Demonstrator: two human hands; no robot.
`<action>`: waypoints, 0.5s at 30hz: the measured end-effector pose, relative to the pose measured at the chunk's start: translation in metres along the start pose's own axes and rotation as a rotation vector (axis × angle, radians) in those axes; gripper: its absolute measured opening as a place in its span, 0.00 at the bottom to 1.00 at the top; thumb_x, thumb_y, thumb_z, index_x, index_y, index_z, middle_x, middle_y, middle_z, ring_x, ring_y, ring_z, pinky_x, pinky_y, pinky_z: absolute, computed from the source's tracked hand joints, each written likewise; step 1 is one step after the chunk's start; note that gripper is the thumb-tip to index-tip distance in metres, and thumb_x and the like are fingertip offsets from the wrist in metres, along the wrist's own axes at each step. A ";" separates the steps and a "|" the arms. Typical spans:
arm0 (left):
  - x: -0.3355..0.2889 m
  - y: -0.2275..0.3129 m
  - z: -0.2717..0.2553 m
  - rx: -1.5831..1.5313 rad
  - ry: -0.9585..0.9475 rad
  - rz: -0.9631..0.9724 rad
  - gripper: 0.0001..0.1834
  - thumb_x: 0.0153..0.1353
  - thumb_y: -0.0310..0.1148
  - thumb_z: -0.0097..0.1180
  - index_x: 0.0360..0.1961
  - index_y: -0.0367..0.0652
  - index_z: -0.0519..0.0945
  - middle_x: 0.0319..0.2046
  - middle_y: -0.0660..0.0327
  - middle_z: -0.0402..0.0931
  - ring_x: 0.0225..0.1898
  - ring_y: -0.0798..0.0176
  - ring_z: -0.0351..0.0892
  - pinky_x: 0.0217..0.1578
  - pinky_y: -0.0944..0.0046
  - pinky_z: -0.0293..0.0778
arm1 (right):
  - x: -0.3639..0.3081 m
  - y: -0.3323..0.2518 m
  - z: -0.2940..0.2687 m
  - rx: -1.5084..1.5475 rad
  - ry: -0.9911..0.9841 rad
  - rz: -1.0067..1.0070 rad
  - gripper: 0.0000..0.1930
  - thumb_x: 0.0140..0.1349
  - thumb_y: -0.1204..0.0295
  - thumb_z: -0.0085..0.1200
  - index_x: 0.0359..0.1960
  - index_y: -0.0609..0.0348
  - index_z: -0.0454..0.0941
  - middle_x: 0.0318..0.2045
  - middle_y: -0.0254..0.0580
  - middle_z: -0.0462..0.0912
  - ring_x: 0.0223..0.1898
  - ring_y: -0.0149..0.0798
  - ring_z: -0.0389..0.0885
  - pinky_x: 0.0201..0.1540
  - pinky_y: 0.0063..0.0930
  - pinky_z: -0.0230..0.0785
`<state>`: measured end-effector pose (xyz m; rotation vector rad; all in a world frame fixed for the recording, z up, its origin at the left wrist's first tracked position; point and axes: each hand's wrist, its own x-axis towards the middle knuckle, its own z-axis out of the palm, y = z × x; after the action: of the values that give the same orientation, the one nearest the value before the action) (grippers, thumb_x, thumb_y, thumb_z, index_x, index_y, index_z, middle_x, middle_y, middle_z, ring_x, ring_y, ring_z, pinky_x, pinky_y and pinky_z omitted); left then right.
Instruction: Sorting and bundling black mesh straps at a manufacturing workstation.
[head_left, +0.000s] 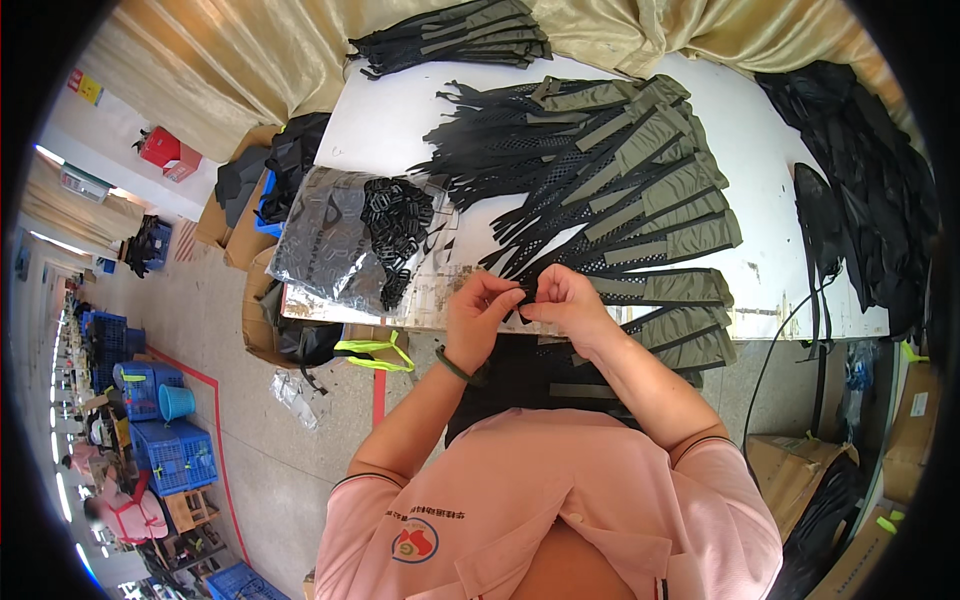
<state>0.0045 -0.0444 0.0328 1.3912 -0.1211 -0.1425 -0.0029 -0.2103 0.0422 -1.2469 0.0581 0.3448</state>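
Near the table's front edge my left hand point(484, 312) and my right hand point(570, 308) are close together, fingertips pinched. Between them is the dark end of a black strap point(526, 292); whether a small buckle is on it is hidden by my fingers. The strap belongs to a row of overlapping olive and black mesh fabric pieces point(690, 235), fanned out on the table with their strap ends toward the left. Left of my hands a pile of black plastic buckles point(392, 232) spills from a clear plastic bag point(318, 245).
Another bundle of olive and black pieces point(470, 35) is at the back of the white table point(375, 110). Black fabric items point(860, 170) heap up at the right edge. Cardboard boxes point(243, 240) stand at the left, and another box point(790, 470) is low on the right.
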 end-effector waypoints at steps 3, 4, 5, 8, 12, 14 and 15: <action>-0.004 0.002 0.001 0.088 -0.075 0.055 0.09 0.56 0.23 0.60 0.38 0.37 0.76 0.31 0.64 0.78 0.32 0.72 0.76 0.38 0.72 0.72 | -0.002 0.001 -0.002 0.097 0.017 0.003 0.13 0.48 0.85 0.60 0.28 0.57 0.67 0.22 0.31 0.73 0.26 0.24 0.73 0.28 0.17 0.65; -0.004 0.001 0.002 -0.004 -0.124 0.058 0.11 0.55 0.22 0.60 0.40 0.38 0.75 0.35 0.63 0.76 0.35 0.71 0.75 0.39 0.72 0.71 | -0.003 0.001 -0.002 0.183 0.026 -0.005 0.13 0.49 0.84 0.59 0.28 0.57 0.67 0.22 0.31 0.74 0.26 0.25 0.74 0.27 0.17 0.65; -0.005 0.000 0.002 -0.095 -0.173 0.061 0.13 0.54 0.20 0.60 0.41 0.38 0.75 0.39 0.62 0.75 0.39 0.71 0.74 0.41 0.72 0.71 | -0.004 0.001 0.000 0.183 0.026 -0.003 0.13 0.49 0.84 0.59 0.28 0.57 0.67 0.22 0.31 0.74 0.26 0.25 0.74 0.27 0.17 0.65; -0.006 -0.010 0.002 0.019 -0.216 0.240 0.17 0.51 0.17 0.60 0.43 0.39 0.74 0.45 0.61 0.70 0.45 0.68 0.70 0.45 0.70 0.69 | -0.009 -0.003 0.007 0.298 0.067 -0.055 0.10 0.54 0.83 0.56 0.27 0.55 0.67 0.23 0.30 0.74 0.23 0.25 0.75 0.26 0.16 0.66; -0.004 -0.011 -0.004 -0.051 -0.249 0.203 0.19 0.48 0.15 0.61 0.42 0.41 0.75 0.45 0.62 0.67 0.47 0.66 0.68 0.47 0.68 0.67 | -0.009 -0.013 -0.005 0.233 -0.037 0.078 0.05 0.59 0.76 0.54 0.36 0.58 0.72 0.24 0.28 0.75 0.23 0.24 0.73 0.27 0.16 0.68; -0.005 -0.006 0.000 0.060 -0.261 0.251 0.16 0.48 0.16 0.61 0.38 0.44 0.78 0.42 0.63 0.68 0.44 0.65 0.68 0.44 0.67 0.67 | -0.006 -0.013 -0.012 0.135 -0.083 0.103 0.06 0.61 0.73 0.54 0.39 0.59 0.74 0.24 0.28 0.75 0.23 0.22 0.71 0.27 0.15 0.67; -0.005 -0.005 0.001 0.059 -0.263 0.250 0.16 0.48 0.16 0.61 0.38 0.44 0.78 0.42 0.63 0.68 0.44 0.65 0.68 0.44 0.67 0.67 | -0.004 -0.011 -0.014 -0.143 -0.046 -0.036 0.07 0.61 0.72 0.54 0.39 0.60 0.76 0.24 0.29 0.75 0.23 0.22 0.71 0.27 0.16 0.66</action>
<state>-0.0005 -0.0450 0.0281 1.3990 -0.5197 -0.1132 -0.0014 -0.2274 0.0485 -1.3794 -0.0285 0.3507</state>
